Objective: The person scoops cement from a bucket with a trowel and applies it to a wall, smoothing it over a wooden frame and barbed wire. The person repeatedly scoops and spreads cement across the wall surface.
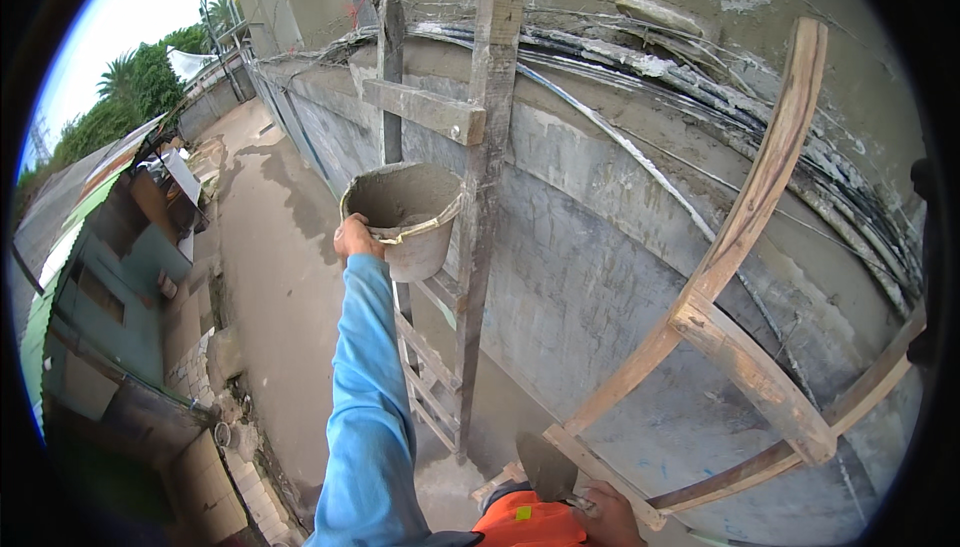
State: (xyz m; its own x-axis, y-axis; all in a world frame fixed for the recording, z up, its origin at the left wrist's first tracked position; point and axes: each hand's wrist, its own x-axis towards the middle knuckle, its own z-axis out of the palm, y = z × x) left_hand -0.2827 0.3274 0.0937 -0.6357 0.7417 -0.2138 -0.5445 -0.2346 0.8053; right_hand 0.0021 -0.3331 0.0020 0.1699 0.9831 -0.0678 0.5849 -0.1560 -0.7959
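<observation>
My left arm, in a blue sleeve, reaches forward. At its end my left hand (pixel 357 238) is closed on the near-left rim of a grey bucket (pixel 418 255), which has wet grey mortar (pixel 400 209) inside. The bucket is beside a wooden ladder (pixel 489 97), against its rungs; whether a rung bears any of its weight, I cannot tell. Low in the view, near the orange vest (pixel 515 522) I wear, my right hand (pixel 612 517) is wrapped round the handle of a trowel (pixel 546 467). The trowel's dark blade points upward.
A second wooden ladder (pixel 745 207) leans on the right. Behind both ladders, a grey plastered wall (pixel 590 247) carries a ledge with bundled cables (pixel 640 62). Far below lies a wet concrete lane (pixel 280 277), with a low green-roofed building (pixel 110 267) on the left.
</observation>
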